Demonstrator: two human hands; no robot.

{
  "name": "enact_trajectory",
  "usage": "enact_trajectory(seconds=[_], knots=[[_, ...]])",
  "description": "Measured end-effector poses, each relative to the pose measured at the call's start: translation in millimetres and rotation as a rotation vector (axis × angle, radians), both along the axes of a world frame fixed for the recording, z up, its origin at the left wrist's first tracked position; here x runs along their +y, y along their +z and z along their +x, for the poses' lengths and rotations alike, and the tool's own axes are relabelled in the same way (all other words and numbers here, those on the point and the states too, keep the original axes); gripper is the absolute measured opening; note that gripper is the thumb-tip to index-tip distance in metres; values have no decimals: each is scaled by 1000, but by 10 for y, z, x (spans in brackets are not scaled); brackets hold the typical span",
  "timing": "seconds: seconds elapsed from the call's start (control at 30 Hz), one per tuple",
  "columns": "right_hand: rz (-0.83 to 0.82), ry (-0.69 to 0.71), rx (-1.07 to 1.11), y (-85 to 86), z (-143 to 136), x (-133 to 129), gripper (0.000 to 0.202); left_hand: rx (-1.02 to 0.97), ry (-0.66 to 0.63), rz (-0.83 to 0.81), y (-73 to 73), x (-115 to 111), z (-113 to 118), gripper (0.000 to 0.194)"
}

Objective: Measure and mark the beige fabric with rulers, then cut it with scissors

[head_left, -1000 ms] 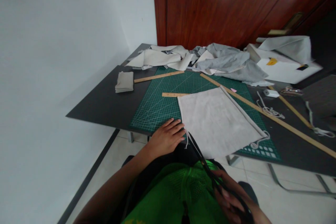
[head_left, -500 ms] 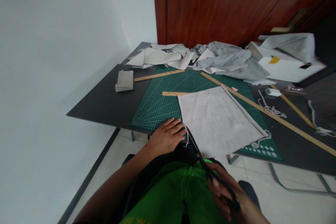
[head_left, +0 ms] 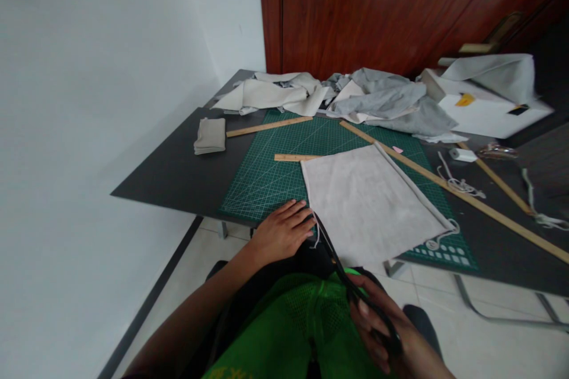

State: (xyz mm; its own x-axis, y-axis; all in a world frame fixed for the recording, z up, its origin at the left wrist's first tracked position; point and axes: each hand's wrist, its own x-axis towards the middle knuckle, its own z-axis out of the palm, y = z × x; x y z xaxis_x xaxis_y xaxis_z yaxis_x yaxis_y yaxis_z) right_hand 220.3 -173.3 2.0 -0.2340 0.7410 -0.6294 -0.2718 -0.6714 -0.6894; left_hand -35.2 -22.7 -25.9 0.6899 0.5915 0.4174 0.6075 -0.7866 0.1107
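Note:
A light grey cloth piece [head_left: 368,201] lies slantwise over the mat, its near corner hanging past the table's edge. My left hand [head_left: 287,231] rests flat, fingers stretched, at the cloth's left edge, with fingertips touching it. A thin white cord [head_left: 317,237] dangles beside those fingertips. My right hand [head_left: 382,323] is closed around the black handles of a pair of scissors [head_left: 340,266]. The long dark blades point up and left along the cloth's left edge, their tips close to my left fingers. Whether the blades are apart is hard to make out.
A green cutting mat [head_left: 255,189] covers part of the dark table [head_left: 169,169]. Wooden rulers [head_left: 269,126] lie around it. Folded cloths [head_left: 210,136] sit at left, loose fabric [head_left: 377,95] at the back. A white box [head_left: 489,109] and cord [head_left: 462,185] are at right.
Very little differs. The scissors and my right hand have shifted slightly left; my left hand stays in place on the cloth's edge.

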Motion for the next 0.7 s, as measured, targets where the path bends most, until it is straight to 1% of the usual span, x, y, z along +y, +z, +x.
enact_trajectory(seconds=[0.23, 0.5, 0.7], knots=[[-31, -37, -26, 142, -57, -29, 88, -12, -3, -8, -20, 6, -6, 29], [-72, -26, -15, 118, -43, -38, 90, -42, -11, 39, -26, 9, 0, 27], [-40, -9, -40, 136, -39, -27, 89, -40, -10, 44, -21, 9, 4, 27]])
